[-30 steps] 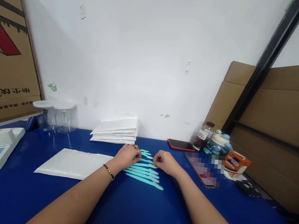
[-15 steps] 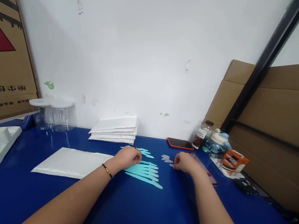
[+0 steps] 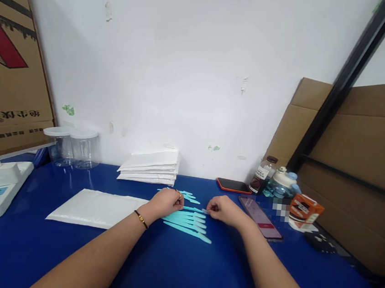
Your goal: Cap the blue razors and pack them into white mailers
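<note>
I have 2 bare forearms reaching in from the lower corners of my view, angled toward each other over the blue table (image 3: 161,271). The left hand (image 3: 164,203) is low with its knuckles up and fingers curled inward, pinching a teal stick (image 3: 191,208) that points out to the right. I see a dark bracelet (image 3: 141,219) at that wrist, which bends slightly. The right hand (image 3: 224,209) faces it, fingers folded, with thumb and fingertips gripping a small clear cap (image 3: 205,211) at the stick's right end; I cannot tell whether the cap is seated. Just nearer to me, more teal sticks (image 3: 186,230) lie in a fanned row, and a smaller teal group (image 3: 192,201) lies beyond the left hand's fingers. The left forearm passes beside a white padded envelope (image 3: 82,208).
</note>
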A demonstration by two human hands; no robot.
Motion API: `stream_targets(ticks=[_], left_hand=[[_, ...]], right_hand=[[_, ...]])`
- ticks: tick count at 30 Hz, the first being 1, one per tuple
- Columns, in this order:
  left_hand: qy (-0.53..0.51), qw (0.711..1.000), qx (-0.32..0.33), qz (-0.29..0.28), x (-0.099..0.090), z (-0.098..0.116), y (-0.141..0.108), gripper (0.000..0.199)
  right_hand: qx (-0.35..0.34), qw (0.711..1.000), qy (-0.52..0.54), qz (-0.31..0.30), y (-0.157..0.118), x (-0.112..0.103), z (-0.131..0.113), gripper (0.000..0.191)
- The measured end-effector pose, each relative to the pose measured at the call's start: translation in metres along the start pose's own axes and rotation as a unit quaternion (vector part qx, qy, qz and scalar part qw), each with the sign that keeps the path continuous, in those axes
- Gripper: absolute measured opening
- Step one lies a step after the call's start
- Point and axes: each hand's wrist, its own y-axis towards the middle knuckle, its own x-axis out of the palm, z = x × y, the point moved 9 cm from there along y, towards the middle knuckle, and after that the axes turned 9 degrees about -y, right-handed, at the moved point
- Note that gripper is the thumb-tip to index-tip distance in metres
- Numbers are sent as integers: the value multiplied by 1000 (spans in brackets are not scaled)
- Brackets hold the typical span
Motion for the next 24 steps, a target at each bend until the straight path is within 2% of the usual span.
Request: stream_targets(ticks=[6, 8, 10, 13, 15, 19, 24], left_hand=[[-20, 1000, 10, -11, 7, 5, 1, 11], [-27, 999, 9, -14, 7, 6, 1, 12], [-20, 1000, 15, 7, 1, 6, 0, 18], [24, 998, 19, 53, -10, 1, -2, 23], [57, 997, 18, 56, -11, -3, -2, 24], [88, 994, 23, 56, -9, -6, -2, 21], [76, 996, 14, 45, -9, -3, 0, 14]], right_hand=[[-44, 999, 13, 8, 4, 3, -20, 20], [-41, 999, 20, 2, 3, 1, -19, 20], [-10, 999, 28, 19, 0, -8, -7, 19], [63, 995, 25, 77, -10, -31, 24, 19], [94, 992, 13, 83, -15, -36, 41, 17], [94, 994, -24, 44, -13, -22, 53, 16], [67, 997, -14, 23, -4, -3, 45, 11]])
